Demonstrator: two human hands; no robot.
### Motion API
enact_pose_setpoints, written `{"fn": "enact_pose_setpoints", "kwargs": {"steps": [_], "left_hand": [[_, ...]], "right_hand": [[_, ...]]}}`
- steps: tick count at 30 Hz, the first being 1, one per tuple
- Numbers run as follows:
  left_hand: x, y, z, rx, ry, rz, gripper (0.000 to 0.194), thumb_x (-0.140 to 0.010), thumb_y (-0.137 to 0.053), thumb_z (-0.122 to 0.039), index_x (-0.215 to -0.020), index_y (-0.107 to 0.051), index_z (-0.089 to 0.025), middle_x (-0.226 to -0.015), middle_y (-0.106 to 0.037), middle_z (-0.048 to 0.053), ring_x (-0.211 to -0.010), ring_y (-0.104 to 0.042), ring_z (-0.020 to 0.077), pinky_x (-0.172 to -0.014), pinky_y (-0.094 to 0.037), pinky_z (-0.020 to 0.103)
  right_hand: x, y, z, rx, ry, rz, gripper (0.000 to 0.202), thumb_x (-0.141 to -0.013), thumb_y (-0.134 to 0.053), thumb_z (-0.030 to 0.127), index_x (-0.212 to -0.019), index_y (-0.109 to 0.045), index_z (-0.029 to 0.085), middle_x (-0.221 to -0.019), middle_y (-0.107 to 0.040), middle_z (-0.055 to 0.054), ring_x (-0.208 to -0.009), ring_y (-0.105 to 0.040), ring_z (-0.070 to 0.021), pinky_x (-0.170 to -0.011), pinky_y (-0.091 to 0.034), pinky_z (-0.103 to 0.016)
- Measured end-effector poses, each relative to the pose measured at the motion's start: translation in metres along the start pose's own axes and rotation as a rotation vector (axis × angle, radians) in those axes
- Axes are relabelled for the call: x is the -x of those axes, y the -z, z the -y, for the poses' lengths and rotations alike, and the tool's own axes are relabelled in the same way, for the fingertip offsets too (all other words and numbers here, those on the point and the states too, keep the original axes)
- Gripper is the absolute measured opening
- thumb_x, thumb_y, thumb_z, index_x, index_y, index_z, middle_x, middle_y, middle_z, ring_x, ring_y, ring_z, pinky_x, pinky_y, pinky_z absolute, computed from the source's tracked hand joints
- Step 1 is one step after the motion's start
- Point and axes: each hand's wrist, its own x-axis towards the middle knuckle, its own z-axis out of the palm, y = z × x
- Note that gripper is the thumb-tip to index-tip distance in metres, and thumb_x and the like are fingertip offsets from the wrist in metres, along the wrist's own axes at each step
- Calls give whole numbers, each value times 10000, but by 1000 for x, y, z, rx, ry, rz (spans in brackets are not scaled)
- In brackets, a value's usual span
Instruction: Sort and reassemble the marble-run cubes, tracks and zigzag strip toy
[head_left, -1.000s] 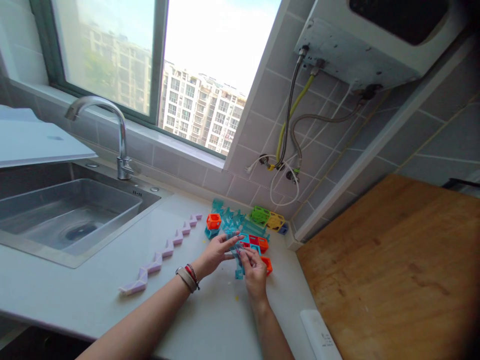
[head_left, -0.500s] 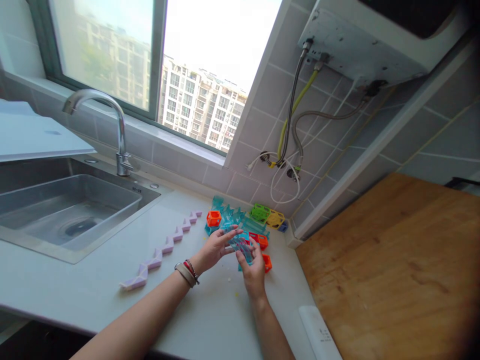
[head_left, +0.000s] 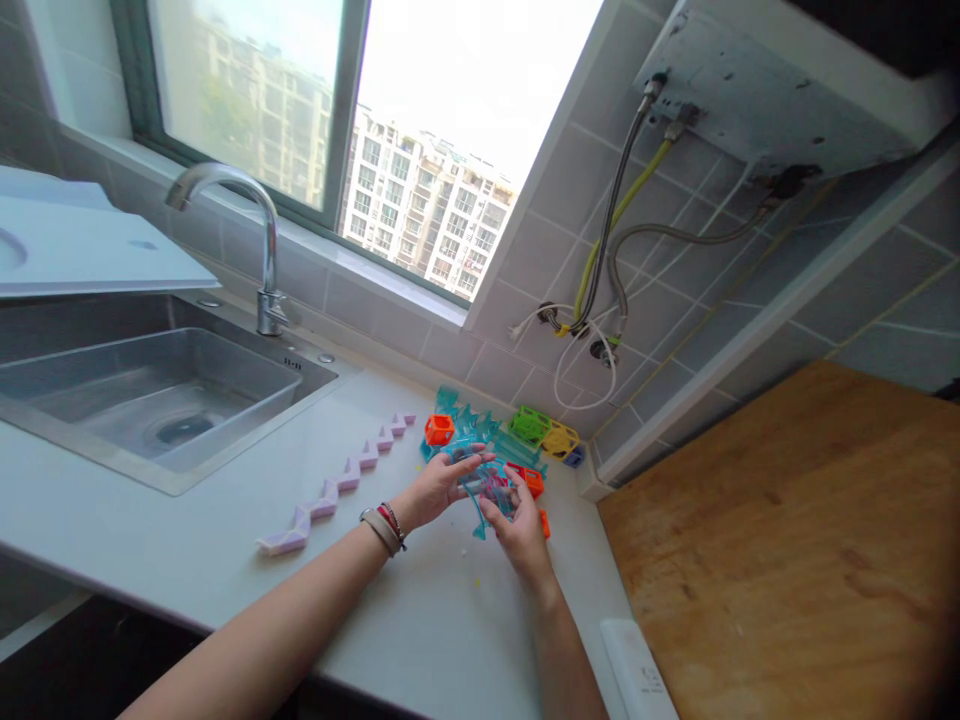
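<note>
Both my left hand (head_left: 442,487) and my right hand (head_left: 517,522) have their fingers closed around a clear blue plastic track piece (head_left: 478,500), held just above the counter. One curved end of it points down between the hands. Behind the hands lie more translucent teal track pieces (head_left: 484,428). An orange open-frame block (head_left: 439,430) stands beyond my left hand. Red and orange frame blocks (head_left: 531,480) are right behind my right hand, which partly hides them. Green (head_left: 530,425) and yellow (head_left: 559,439) frame blocks sit against the wall.
A lilac zigzag strip (head_left: 330,497) lies left of my hands on the white counter (head_left: 420,620). Farther left are a steel sink (head_left: 165,475) and a faucet (head_left: 268,250). At the right leans a wooden board (head_left: 780,540), with a white power strip (head_left: 637,670) by it.
The clear blue piece has turned in my hands, so a curved end now hangs lower between them. The whole view has shifted, with the scene sitting slightly farther right.
</note>
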Motion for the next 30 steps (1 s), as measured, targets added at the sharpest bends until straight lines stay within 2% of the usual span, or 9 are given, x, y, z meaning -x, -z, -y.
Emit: {"fn": "enact_pose_setpoints", "kwargs": {"steps": [4,9,13,15,20,24,28,30], "left_hand": [[-3,0,4,72,-28,-16,383,-794,-833,-290,-1112,-665,-157,-1215,-691,161,-1095,-693,270,-922,-577,399],[-5,-4,11,204,-37,-90,358,-792,-832,-339,-1035,-634,-167,-1100,-706,127,-998,-719,242,-872,-587,379],[-5,-8,11,303,-49,-178,365,-780,-839,-359,-994,-613,-168,-962,-697,74,-897,-725,214,-821,-595,363],[-5,-9,10,315,-54,-201,356,-783,-835,-368,-965,-603,-169,-909,-688,57,-848,-718,194,-779,-598,337],[-5,-11,10,320,-68,-219,394,-759,-848,-406,-920,-570,-178,-853,-661,32,-829,-709,192,-735,-598,325],[-6,-11,10,312,-94,-276,461,-757,-818,-515,-963,-575,-182,-851,-647,23,-837,-701,181,-739,-591,308],[-7,-12,9,333,-115,-290,446,-715,-867,-461,-909,-571,-191,-826,-621,-6,-817,-692,164,-744,-583,290],[-6,-12,9,352,-108,-280,432,-704,-884,-418,-884,-566,-188,-833,-620,-6,-793,-687,153,-744,-580,285]], "right_hand": [[-11,7,10,65,-76,75,788,-730,-824,461,-1397,-513,179,-1093,-736,-116,-972,-714,-265,-897,-568,-410],[-10,-3,20,106,-113,136,702,-753,-765,551,-1287,-611,121,-1019,-755,-127,-832,-729,-268,-724,-610,-384],[-2,-10,27,339,5,39,658,-754,-763,551,-1265,-656,152,-1036,-760,-130,-921,-723,-296,-816,-593,-407],[2,-12,32,464,48,36,605,-762,-760,538,-1245,-678,183,-1052,-762,-120,-942,-720,-301,-865,-575,-415],[6,-13,42,664,30,51,518,-787,-728,562,-1169,-718,212,-990,-775,-106,-899,-730,-311,-859,-563,-435],[6,-14,41,695,19,55,479,-768,-752,538,-1119,-739,212,-955,-779,-109,-869,-733,-311,-838,-562,-422],[7,-13,37,651,4,92,443,-737,-783,506,-1071,-750,218,-897,-780,-92,-836,-732,-303,-792,-567,-401],[5,-12,35,626,-38,110,507,-713,-798,526,-1107,-735,213,-927,-779,-96,-851,-733,-306,-788,-569,-405]]}}
